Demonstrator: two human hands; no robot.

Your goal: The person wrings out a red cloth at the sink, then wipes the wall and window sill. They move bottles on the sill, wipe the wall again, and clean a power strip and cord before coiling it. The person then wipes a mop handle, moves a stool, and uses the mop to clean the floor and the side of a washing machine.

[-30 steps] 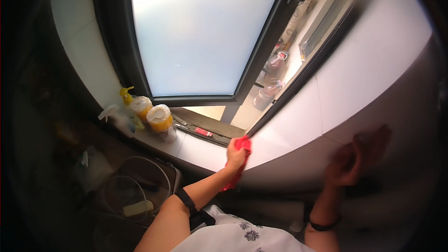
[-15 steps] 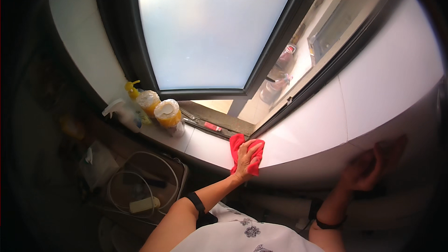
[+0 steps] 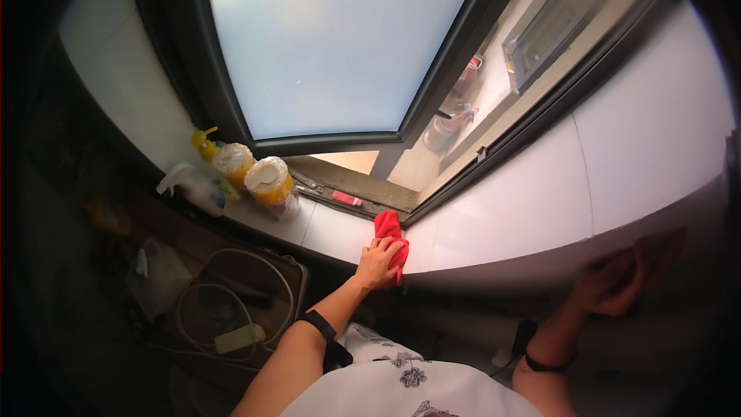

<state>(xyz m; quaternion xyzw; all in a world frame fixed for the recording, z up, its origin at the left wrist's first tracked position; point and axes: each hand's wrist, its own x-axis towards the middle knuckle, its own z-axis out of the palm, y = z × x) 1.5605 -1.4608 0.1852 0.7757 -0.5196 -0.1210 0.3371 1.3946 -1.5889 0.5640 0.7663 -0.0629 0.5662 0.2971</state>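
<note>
My left hand point(image 3: 378, 262) presses a red cloth point(image 3: 389, 225) against the white tiled sill point(image 3: 340, 236), its fingers curled over the fabric. The cloth's upper end reaches the corner of the dark window frame point(image 3: 478, 156). Off to the right, in shadow by the tiled wall below the sill, my right hand point(image 3: 614, 282) is raised with its fingers stretched out. I see nothing in it, though the dim light hides detail.
A frosted window pane point(image 3: 324, 46) stands ajar above the sill. On the sill's left are a white spray bottle point(image 3: 202, 190), a yellow pump bottle point(image 3: 205, 144) and plastic-wrapped yellow containers point(image 3: 268, 182). A small red item point(image 3: 346, 198) lies in the window track. Lower left, a white cord point(image 3: 289, 286) loops.
My left hand has drawn the red cloth a little to the left, and the cloth is more bunched. My right hand stays about where it was. The view has shifted slightly.
</note>
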